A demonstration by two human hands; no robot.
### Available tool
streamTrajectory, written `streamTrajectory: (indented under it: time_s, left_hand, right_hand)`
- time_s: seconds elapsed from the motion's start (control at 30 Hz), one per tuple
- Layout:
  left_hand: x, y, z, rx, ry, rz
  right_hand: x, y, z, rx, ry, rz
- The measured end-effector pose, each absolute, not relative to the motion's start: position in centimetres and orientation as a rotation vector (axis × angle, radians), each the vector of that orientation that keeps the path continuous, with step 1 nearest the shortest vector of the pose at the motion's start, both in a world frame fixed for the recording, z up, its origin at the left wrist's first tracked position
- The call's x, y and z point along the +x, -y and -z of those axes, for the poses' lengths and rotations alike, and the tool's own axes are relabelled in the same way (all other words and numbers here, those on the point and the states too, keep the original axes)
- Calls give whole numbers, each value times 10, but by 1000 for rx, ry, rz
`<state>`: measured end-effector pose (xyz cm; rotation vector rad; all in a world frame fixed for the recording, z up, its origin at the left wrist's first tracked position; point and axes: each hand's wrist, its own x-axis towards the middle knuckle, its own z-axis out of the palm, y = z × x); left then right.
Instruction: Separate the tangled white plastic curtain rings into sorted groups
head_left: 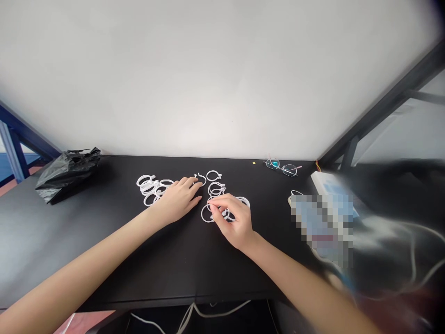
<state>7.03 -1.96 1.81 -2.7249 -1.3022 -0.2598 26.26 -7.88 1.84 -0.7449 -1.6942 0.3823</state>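
Two loose groups of thin white rings with small clasps lie on the black tabletop. My left hand [179, 197] is flat, palm down, with its fingers stretched, beside the left group of rings [149, 185]. Its fingertips reach the edge of a ring with a gap at its top [201, 176]. Just right of that, a single ring [213, 176] lies by itself. My right hand [234, 220] pinches a white ring [205, 213] between thumb and forefinger, over the right group of rings [216, 188]. Part of that group is hidden behind the right hand.
A crumpled black plastic bag [69, 174] sits at the left. Eyeglasses [281, 168] lie near the wall at the back right, by a tiny yellow bit [254, 163]. A white box [333, 190] and a blurred-out item [321, 227] are on the right. Cables [222, 315] hang below the front edge.
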Motion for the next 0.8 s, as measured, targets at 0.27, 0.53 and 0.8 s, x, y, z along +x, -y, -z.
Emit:
streamTrajectory:
  time_s: [0.27,0.53,0.8]
  left_hand:
    - [69,17,-17,-2842,1173,370]
    - [60,24,-14,-2820,1107,523]
    - [63,47,-30,-3189,1582,1671]
  right_hand:
    - [262,80,-18,-732,1688,-381]
    - [262,79,-16,-741,1697,-384]
    - [261,77,-15,-771,1653,-405]
